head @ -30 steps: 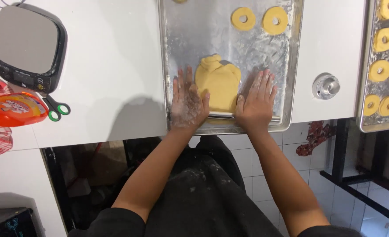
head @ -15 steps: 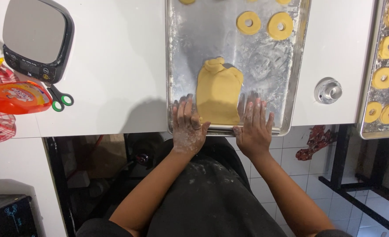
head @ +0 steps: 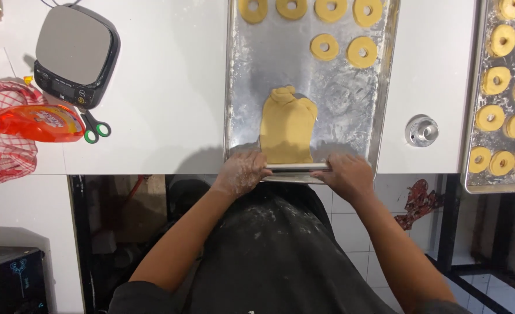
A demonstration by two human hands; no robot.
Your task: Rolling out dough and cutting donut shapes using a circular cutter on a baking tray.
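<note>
A flattened slab of yellow dough (head: 286, 131) lies on a floured metal tray (head: 350, 110). At the tray's near edge a thin rolling pin (head: 298, 167) lies crosswise, touching the slab's near end. My left hand (head: 243, 171), dusted with flour, rests on the pin's left end. My right hand (head: 347, 174) holds the right end. Both hands have curled fingers. Several ring-shaped dough pieces (head: 362, 51) sit at the far end of the tray.
A second tray (head: 472, 116) at the right holds several dough rings (head: 496, 81). A round metal cutter (head: 421, 129) stands between the trays. On the white counter (head: 164, 87) at the left are a kitchen scale (head: 77, 52), green-handled scissors (head: 95, 128), an orange bottle (head: 34, 122) and a red checked cloth (head: 7, 151).
Both hands have drawn back toward my body, from over the slab's near part to the tray's near edge. The fingers were spread flat before and are now curled.
</note>
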